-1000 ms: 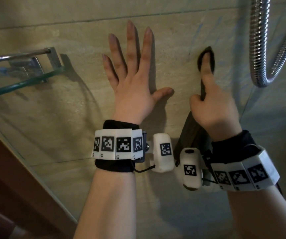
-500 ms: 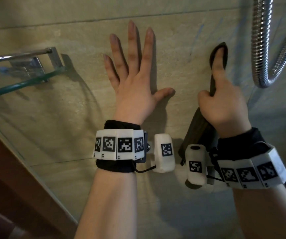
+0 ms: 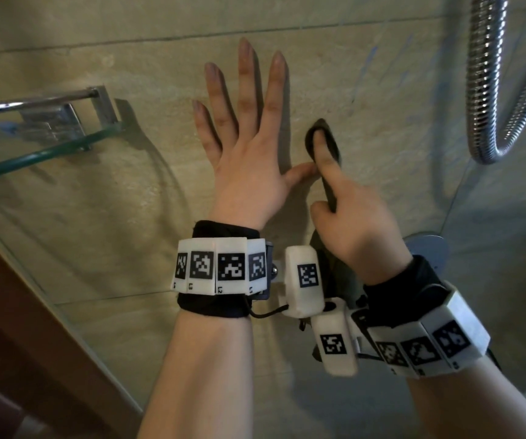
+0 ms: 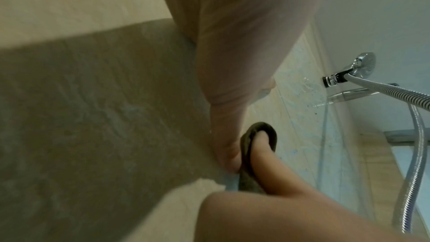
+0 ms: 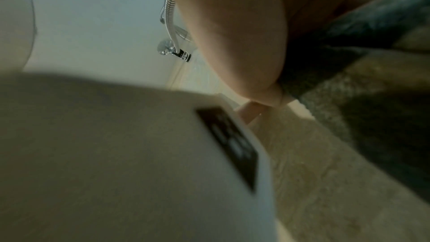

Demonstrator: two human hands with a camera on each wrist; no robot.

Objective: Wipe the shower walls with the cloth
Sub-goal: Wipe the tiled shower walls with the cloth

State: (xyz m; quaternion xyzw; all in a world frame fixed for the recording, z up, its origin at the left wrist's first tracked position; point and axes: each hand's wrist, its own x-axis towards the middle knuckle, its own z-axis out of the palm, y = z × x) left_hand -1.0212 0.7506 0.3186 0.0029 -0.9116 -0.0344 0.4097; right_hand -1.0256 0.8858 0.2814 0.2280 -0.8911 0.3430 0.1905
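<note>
Beige stone tiled shower wall [image 3: 366, 90] carries one glass shelf with a chrome rail [image 3: 43, 144] at left and one ribbed chrome shower hose [image 3: 483, 90] at right. One left hand [image 3: 249, 160] lies flat, fingers spread straight. One right hand [image 3: 353, 229] grips a dark grey-green cloth [image 3: 334, 147], index finger pressing its folded tip against the wall beside the left thumb.

Glass shelf [image 3: 43, 153] with chrome rail [image 3: 33, 101] and bracket mounted upper left, green-edged, a blurred blue item resting on it at the far left. Ribbed chrome shower hose [image 3: 483, 90] looping down upper right; in the left wrist view, coupled to a round chrome wall fitting [image 4: 363, 63]. Brown wooden frame [image 3: 17, 327] along a glass panel [image 3: 65, 312], lower left.
</note>
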